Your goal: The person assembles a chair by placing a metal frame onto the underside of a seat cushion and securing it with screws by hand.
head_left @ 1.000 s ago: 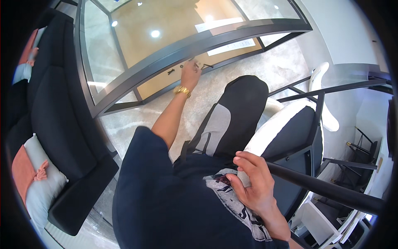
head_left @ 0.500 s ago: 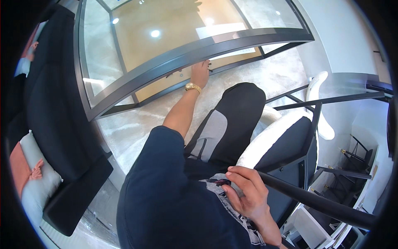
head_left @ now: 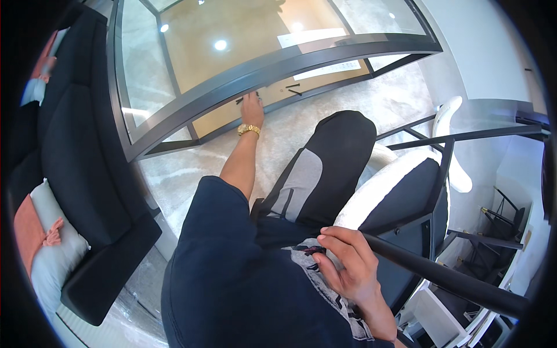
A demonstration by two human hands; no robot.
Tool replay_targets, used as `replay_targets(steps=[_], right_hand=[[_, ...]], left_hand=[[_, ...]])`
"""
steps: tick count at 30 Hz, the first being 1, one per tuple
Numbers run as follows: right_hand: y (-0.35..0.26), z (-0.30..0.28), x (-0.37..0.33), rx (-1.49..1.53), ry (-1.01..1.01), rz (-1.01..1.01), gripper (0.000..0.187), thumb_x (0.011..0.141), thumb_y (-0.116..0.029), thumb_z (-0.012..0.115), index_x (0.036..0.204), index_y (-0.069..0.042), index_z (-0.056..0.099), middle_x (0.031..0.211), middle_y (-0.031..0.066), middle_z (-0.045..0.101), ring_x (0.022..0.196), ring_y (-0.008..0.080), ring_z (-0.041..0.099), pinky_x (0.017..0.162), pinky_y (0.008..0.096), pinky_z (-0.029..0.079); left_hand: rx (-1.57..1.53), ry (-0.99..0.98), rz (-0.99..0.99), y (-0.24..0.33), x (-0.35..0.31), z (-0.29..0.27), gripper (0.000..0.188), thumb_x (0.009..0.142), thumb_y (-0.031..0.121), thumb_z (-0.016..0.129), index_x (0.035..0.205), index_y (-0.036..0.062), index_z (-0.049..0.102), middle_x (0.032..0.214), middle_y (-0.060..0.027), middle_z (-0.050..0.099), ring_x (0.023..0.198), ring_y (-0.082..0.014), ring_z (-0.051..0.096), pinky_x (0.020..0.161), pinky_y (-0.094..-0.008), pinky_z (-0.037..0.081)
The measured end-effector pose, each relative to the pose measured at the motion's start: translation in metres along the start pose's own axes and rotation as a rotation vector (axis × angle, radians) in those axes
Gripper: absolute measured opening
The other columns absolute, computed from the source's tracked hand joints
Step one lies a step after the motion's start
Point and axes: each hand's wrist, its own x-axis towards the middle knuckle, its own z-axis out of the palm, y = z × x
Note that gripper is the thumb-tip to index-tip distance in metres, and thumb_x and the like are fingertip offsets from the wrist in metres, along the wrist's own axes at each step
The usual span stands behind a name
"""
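Left hand point(head_left: 252, 109): over dark part point(head_left: 239, 101), wooden shelf point(head_left: 217, 122), upper centre; grip closure can't tell.
Black rods point(head_left: 295, 92): right of left hand, the nearer one; axes near crosswise.
Right hand point(head_left: 351, 264): thumb, fingers apart.

No legible text; sheet point(head_left: 326, 70) on shelf point(head_left: 217, 120): faint marks, too small to read; print point(head_left: 325, 285) on shirt point(head_left: 220, 290): cannot tell whether lettering.

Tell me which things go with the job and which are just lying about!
Seem to go with the job:
small black pieces, near the left hand
wooden shelf under them
chair, by the right hand

Just lying about:
black sofa
pink-and-white cushion
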Motion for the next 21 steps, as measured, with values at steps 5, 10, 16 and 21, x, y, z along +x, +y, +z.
replay_targets(steps=[5,10,16,21], right_hand=[[0.001,0.000,-0.003,0.016,0.001,-0.004,0.033,0.081,-0.001,0.083,0.111,0.002,0.070,0.113,0.0180,0.069,0.094,0.0310,0.071,0.080,0.0361,0.059],[0.001,0.000,-0.006,0.019,-0.011,0.030,0.034,0.080,-0.002,0.083,0.111,0.002,0.070,0.113,0.0177,0.069,0.098,0.0299,0.071,0.085,0.0356,0.058],[0.002,-0.003,-0.003,0.004,-0.007,-0.015,0.033,0.081,-0.002,0.082,0.111,0.002,0.069,0.114,0.0177,0.068,0.095,0.0311,0.071,0.080,0.0361,0.059],[-0.001,-0.004,-0.004,0.025,-0.017,-0.021,0.032,0.084,-0.004,0.081,0.113,0.001,0.069,0.117,0.0160,0.067,0.097,0.0301,0.070,0.080,0.0361,0.059]], left_hand=[[0.133,0.037,0.117,-0.003,0.008,0.011,0.047,0.086,0.000,0.067,0.132,0.0061,0.058,0.118,-0.0171,0.061,0.101,-0.0402,0.065,0.088,-0.0490,0.055],[0.158,0.010,0.249,-0.002,0.017,0.010,0.042,0.090,0.004,0.062,0.132,0.0072,0.057,0.120,-0.0182,0.061,0.100,-0.0426,0.065,0.088,-0.0509,0.055],[0.184,-0.129,0.243,-0.002,0.023,0.009,0.038,0.095,0.006,0.054,0.132,0.0088,0.056,0.121,-0.0182,0.061,0.100,-0.0433,0.065,0.087,-0.0519,0.055],[0.119,-0.205,0.193,0.000,0.025,-0.006,0.033,0.099,0.006,0.048,0.131,0.0071,0.058,0.120,-0.0199,0.061,0.101,-0.0427,0.066,0.087,-0.0511,0.055]])
